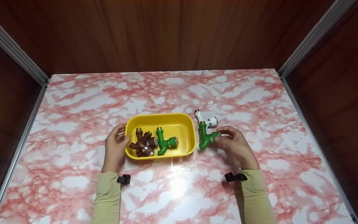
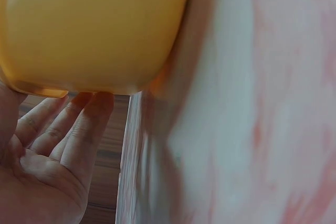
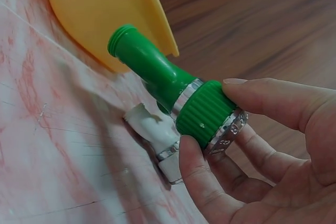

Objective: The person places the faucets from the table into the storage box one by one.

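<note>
Three brown walls (image 1: 166, 37) edge a pink-marbled table (image 1: 259, 102); left hand (image 1: 113, 149) grips yellow tub (image 1: 183, 133), right hand (image 1: 240, 148) pinches green tap (image 1: 204, 137).

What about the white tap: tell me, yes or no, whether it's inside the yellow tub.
No, the white tap lies on the table, outside the yellow tub.

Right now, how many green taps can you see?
2: one green tap lies in the yellow tray; the right hand holds the other green tap outside it, to the tray's right.
</note>
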Tool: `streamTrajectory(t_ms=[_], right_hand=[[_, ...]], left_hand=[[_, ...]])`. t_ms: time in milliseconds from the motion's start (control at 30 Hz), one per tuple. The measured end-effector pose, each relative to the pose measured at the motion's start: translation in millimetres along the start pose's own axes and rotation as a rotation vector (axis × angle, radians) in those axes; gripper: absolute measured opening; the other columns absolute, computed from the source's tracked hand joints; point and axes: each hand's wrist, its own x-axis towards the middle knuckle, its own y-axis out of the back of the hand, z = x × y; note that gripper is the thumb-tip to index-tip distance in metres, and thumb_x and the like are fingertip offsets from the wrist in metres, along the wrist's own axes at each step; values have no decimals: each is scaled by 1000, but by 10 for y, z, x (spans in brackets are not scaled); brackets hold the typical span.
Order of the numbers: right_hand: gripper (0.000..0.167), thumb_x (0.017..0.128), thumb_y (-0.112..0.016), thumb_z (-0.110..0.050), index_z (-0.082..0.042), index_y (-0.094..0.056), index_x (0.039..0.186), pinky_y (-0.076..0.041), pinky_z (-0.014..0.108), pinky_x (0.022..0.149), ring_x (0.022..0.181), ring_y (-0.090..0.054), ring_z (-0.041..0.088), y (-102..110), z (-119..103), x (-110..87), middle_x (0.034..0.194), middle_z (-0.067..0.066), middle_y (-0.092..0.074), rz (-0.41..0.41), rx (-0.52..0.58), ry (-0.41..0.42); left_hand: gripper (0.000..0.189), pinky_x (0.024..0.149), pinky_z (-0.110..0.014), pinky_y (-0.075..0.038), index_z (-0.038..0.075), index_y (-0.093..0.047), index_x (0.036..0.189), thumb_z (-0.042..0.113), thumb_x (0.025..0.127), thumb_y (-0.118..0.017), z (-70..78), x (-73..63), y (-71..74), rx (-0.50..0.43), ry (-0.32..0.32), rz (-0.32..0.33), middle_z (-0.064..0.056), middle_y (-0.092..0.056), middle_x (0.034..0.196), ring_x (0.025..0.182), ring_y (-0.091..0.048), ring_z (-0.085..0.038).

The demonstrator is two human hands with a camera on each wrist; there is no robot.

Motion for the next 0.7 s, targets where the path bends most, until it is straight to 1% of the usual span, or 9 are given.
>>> streamTrajectory(t_ms=[67,133,233,333,433,533,700], right_hand=[[48,80,-71,3,12,-51,122,-53,49,83,96,-60,38,6,-5,-5,113,26,-56,0,6,3],[47,81,-72,3,12,-50,122,-53,47,83,97,-60,34,15,-11,-8,112,27,-56,-3,-1,16],[44,81,-72,2,11,-53,120,-53,46,84,97,-60,28,26,-23,-16,110,23,-58,-4,-23,37],[42,81,-71,2,10,-54,119,-53,47,85,96,-60,26,37,-34,-28,111,20,-57,-6,-43,52],[43,81,-72,2,11,-54,119,-53,47,85,95,-61,26,41,-42,-36,113,20,-56,-4,-34,59],[45,80,-72,3,12,-53,119,-54,46,84,92,-62,28,42,-51,-39,114,21,-56,-5,-33,70],[45,80,-73,3,12,-52,120,-54,46,83,92,-63,29,49,-63,-47,116,22,-56,-6,-38,78]], left_hand=[[45,90,-37,-50,-8,-53,129,-15,84,-58,-64,14,8,-9,1,4,-30,-56,116,104,-57,-44],[46,89,-33,-50,-5,-55,129,-14,85,-59,-165,38,18,-14,4,12,-26,-58,116,104,-59,-41],[45,88,-29,-51,0,-57,128,-13,85,-60,-304,69,30,-1,0,28,-21,-60,115,103,-60,-35],[45,88,-28,-51,1,-58,127,-12,85,-60,-344,75,32,11,-8,38,-19,-61,115,103,-61,-33],[44,87,-27,-51,1,-58,127,-12,85,-60,-338,72,33,9,-9,38,-19,-61,115,102,-61,-33],[44,86,-27,-51,0,-58,127,-13,85,-60,-290,65,30,-10,0,33,-21,-61,115,103,-60,-35],[45,86,-27,-51,-8,-53,129,-14,85,-58,-96,21,16,-32,6,5,-30,-57,118,105,-57,-45]])
